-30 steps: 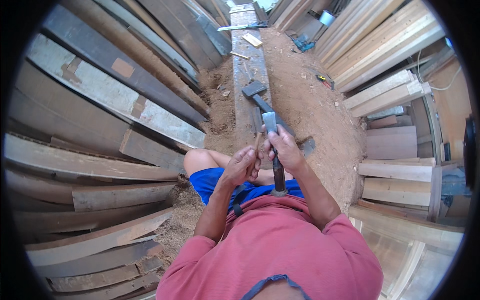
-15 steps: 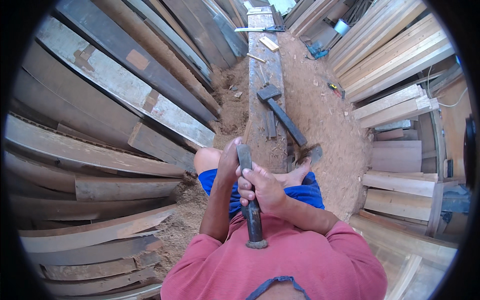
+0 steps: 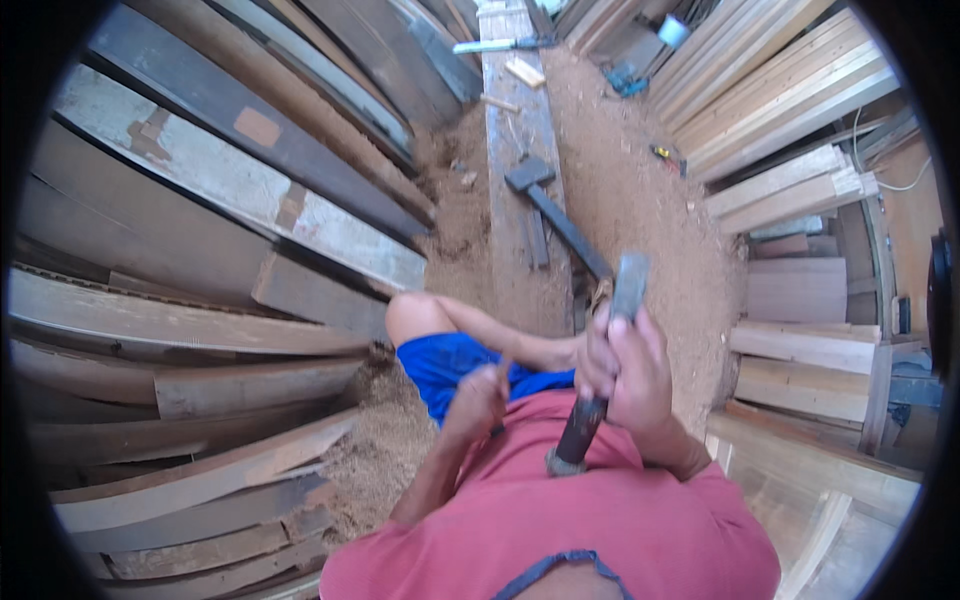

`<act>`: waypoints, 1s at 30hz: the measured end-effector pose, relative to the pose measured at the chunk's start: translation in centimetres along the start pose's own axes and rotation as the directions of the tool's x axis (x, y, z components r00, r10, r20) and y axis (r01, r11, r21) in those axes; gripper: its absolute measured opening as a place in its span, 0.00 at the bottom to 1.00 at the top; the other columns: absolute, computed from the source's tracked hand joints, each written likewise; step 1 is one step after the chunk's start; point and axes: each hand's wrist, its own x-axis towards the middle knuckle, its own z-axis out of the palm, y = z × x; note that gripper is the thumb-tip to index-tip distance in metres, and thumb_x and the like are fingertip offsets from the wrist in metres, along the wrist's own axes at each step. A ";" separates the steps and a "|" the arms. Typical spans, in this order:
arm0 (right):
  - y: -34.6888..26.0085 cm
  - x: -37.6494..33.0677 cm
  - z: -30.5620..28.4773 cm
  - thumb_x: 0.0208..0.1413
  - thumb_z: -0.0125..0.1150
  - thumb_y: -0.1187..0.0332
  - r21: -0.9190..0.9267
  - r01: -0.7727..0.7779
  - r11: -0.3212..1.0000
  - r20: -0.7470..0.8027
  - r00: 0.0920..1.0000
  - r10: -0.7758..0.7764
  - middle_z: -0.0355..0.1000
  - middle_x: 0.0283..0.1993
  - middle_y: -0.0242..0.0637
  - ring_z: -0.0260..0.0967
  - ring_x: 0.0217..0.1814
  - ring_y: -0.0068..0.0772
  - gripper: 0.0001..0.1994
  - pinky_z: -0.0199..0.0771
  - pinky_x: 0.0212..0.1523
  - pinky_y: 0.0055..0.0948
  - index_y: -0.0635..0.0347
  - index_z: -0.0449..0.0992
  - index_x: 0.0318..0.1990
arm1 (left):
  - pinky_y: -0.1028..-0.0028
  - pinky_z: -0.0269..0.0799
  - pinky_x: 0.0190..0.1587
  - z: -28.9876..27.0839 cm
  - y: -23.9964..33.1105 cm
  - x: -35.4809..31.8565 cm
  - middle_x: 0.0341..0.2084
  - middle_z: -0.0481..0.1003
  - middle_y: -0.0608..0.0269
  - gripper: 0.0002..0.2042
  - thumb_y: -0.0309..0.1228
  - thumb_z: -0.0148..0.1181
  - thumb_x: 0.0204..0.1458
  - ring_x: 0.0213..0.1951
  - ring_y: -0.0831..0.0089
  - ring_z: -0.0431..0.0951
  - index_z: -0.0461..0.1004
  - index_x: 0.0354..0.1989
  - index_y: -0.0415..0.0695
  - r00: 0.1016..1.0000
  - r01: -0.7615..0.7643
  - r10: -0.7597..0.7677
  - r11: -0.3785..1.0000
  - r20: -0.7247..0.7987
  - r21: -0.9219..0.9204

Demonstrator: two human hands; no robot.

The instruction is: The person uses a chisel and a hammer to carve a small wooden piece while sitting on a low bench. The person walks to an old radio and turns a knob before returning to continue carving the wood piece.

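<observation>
My right hand (image 3: pixel 630 370) is wrapped round a wood chisel (image 3: pixel 578 432), its wide metal blade pointing up and away and the butt of its dark handle by my shirt. The blade is slightly blurred. Lower and to the left, apart from the chisel, my left hand (image 3: pixel 478 400) is closed over my blue shorts. A thin brown tip shows above its fingers and a small dark end below; I cannot make out what it holds. Beyond my hands, a dark mallet (image 3: pixel 532 174) rests on the long wooden bench (image 3: pixel 502 215), its handle slanting toward my right hand.
A hand saw (image 3: pixel 500 45) lies across the bench's far end, near small wood pieces (image 3: pixel 525 72). Boards (image 3: pixel 240 200) lean in rows on the left. Stacked timber (image 3: pixel 790 95) fills the right. A blue power tool (image 3: pixel 625 80) sits on the sawdust-covered floor (image 3: pixel 640 190).
My right hand has moved right with the chisel, now tilted to the right. My left hand has left the blade and dropped toward my lap.
</observation>
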 end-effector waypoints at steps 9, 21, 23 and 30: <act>6.1 2.3 3.2 0.66 0.44 0.63 0.072 -0.437 0.896 0.191 0.888 0.418 0.54 0.21 0.23 0.54 0.17 0.16 0.07 0.66 0.21 0.24 0.55 0.65 0.41 | 0.82 0.64 0.31 -1.4 5.0 8.6 0.27 0.68 0.73 0.15 0.38 0.42 0.66 0.30 0.85 0.65 0.70 0.45 0.40 0.940 -0.326 0.318 0.944 -0.125 -0.048; 4.5 -0.2 -0.1 0.66 0.45 0.61 -0.148 -0.155 0.977 0.044 0.986 0.163 0.54 0.20 0.23 0.52 0.15 0.16 0.09 0.64 0.17 0.23 0.56 0.64 0.40 | 0.70 0.60 0.27 0.4 4.5 2.8 0.18 0.63 0.63 0.15 0.35 0.40 0.65 0.22 0.71 0.64 0.66 0.28 0.42 0.779 -0.571 0.591 0.530 0.209 0.627; 0.5 -1.1 -0.8 0.66 0.46 0.61 0.152 0.091 0.984 0.038 0.995 -0.098 0.54 0.19 0.22 0.52 0.15 0.16 0.09 0.62 0.16 0.22 0.56 0.64 0.39 | 0.68 0.57 0.24 0.8 1.8 -0.7 0.13 0.59 0.62 0.18 0.36 0.39 0.64 0.18 0.70 0.63 0.65 0.22 0.42 0.912 -0.409 0.365 0.825 0.186 0.389; 3.8 4.3 -3.9 0.61 0.55 0.64 -0.601 -0.002 0.799 -0.018 1.000 -0.010 0.61 0.21 0.22 0.56 0.16 0.11 0.08 0.61 0.16 0.19 0.59 0.68 0.41 | 0.82 0.57 0.22 0.7 1.6 4.2 0.16 0.64 0.73 0.14 0.37 0.45 0.65 0.19 0.86 0.60 0.71 0.35 0.39 0.960 -0.261 0.276 0.938 -0.037 0.228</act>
